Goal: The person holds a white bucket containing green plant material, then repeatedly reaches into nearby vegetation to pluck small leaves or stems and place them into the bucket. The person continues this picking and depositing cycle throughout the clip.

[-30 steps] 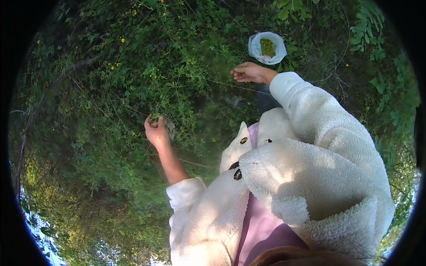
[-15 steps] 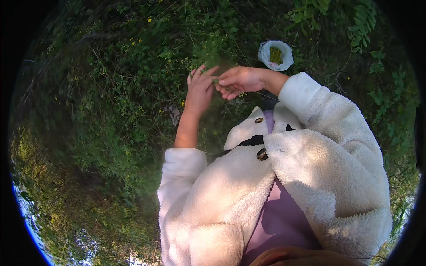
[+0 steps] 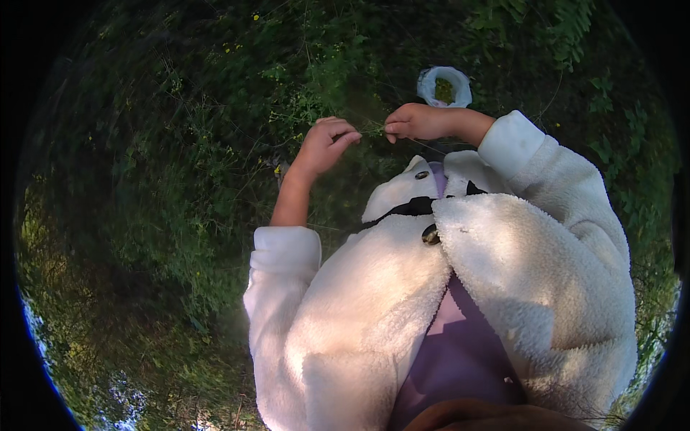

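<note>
My left hand and my right hand are raised in front of my chest, close together. Between their fingertips runs a thin green plant stem. The right hand pinches one end of it, and the left hand's fingers curl around the other end. Beyond the right hand, a white bowl with green plant pieces in it sits on the ground among the weeds. I wear a white fleece jacket over a lilac top.
Dense green weeds and grass with small yellow flowers cover the ground all around. Ferns grow at the upper right. Sunlit grass lies at the lower left.
My left hand rose from the plants at the left and came up to my right hand. Both hands now hold the stem together. The view shifted slightly.
</note>
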